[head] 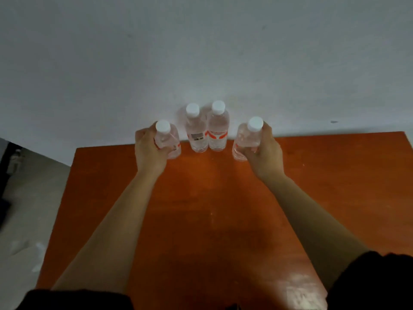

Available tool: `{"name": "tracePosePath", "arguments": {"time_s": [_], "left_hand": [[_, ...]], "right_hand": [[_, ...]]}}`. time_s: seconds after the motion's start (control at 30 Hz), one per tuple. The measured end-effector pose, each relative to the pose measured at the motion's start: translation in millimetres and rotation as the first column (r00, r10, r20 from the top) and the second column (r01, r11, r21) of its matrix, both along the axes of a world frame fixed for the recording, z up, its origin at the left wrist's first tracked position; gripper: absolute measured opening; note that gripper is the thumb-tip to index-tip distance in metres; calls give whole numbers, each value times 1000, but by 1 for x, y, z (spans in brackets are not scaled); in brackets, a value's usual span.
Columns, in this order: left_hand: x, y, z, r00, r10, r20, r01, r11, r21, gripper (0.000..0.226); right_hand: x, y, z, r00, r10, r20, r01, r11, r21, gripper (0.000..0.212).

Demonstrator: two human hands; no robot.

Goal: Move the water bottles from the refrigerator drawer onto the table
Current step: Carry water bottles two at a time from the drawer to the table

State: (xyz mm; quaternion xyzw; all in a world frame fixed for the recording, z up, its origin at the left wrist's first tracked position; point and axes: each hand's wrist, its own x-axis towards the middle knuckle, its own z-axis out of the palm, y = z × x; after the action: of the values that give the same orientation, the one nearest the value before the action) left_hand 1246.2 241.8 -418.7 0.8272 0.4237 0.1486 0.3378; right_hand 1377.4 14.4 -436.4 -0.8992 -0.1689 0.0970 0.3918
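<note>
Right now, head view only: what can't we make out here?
- Refrigerator drawer: out of frame, so bottles left inside unknown.
- Left-held bottle and right-held bottle: bases partly behind the left hand and right hand; whether they touch the table is unclear.
- Labels on the left standing bottle and right standing bottle: print too small, blurred.

Lighting is dim and flat. A pale glare patch sits on the table [299, 285] at lower right of the frame. Edges bend from my wide-angle view. Focus is soft throughout.
</note>
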Motion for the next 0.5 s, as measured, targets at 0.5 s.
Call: {"name": "tracePosePath", "arguments": {"time_s": [0.5], "left_hand": [[29, 40, -26, 970, -236, 59, 237, 971, -14, 72]], "right_hand": [[32, 50, -14, 997, 34, 64, -29, 996, -79, 96]]}}
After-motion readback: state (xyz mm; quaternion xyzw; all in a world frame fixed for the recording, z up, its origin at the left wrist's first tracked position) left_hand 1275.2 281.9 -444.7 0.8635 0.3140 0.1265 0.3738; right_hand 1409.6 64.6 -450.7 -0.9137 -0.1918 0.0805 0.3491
